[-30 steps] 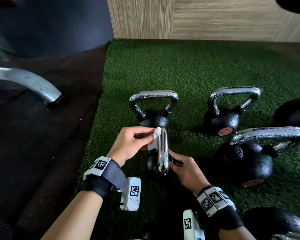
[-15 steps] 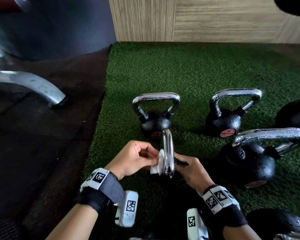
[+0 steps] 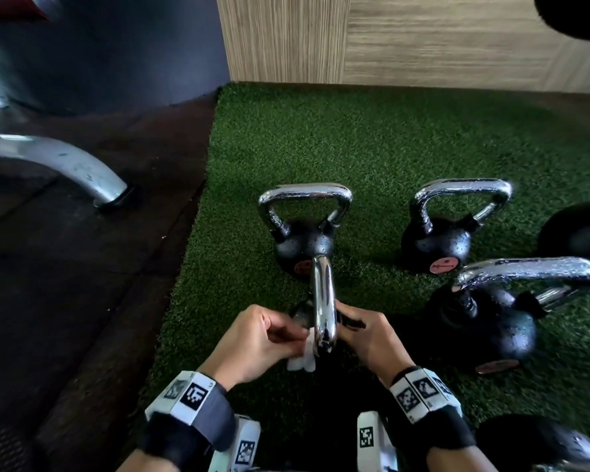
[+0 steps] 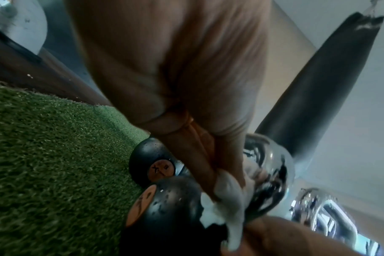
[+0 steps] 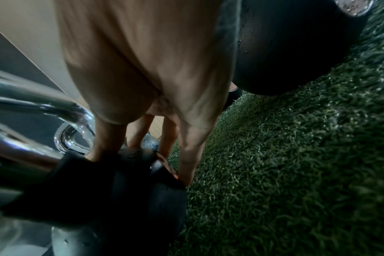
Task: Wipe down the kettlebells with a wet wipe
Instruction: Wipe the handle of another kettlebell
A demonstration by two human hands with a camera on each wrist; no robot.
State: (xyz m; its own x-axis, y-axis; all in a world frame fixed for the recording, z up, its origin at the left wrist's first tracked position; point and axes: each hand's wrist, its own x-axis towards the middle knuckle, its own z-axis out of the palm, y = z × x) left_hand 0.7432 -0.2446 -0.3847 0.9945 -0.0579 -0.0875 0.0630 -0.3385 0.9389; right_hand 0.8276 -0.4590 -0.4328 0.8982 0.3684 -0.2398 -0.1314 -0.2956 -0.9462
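**Wipe on chrome handle, near kettlebell**

Left hand [image 3: 259, 338] pinches a white wipe [image 3: 302, 356] between thumb and curled fingers, pressed against the left side of the handle [image 3: 323, 301] near its closest end. Wipe is bunched and crumpled, with a loose tail hanging below the fingers; the left wrist view shows it [image 4: 228, 195] wadded against the chrome.

Right hand [image 3: 368, 332] is on the right side of the same kettlebell [image 4: 171, 204], fingers [image 5: 186, 155] extended down onto the black body, bracing it. Not curled around anything visible.

Kettlebell look: black pebbled ball with water droplets, round copper-coloured disc on its side, polished chrome loop handle seen edge-on from the head view. It sits on green turf [image 3: 372, 148], directly in front of the person.

Other kettlebells on the turf, same style: one just behind [image 3: 304, 247], one back right [image 3: 436, 247], a larger one to the right [image 3: 491, 325], tilted. All show droplets on chrome and body.

Left of the turf is dark flooring [image 3: 65, 301] with a metal machine foot [image 3: 69, 165].
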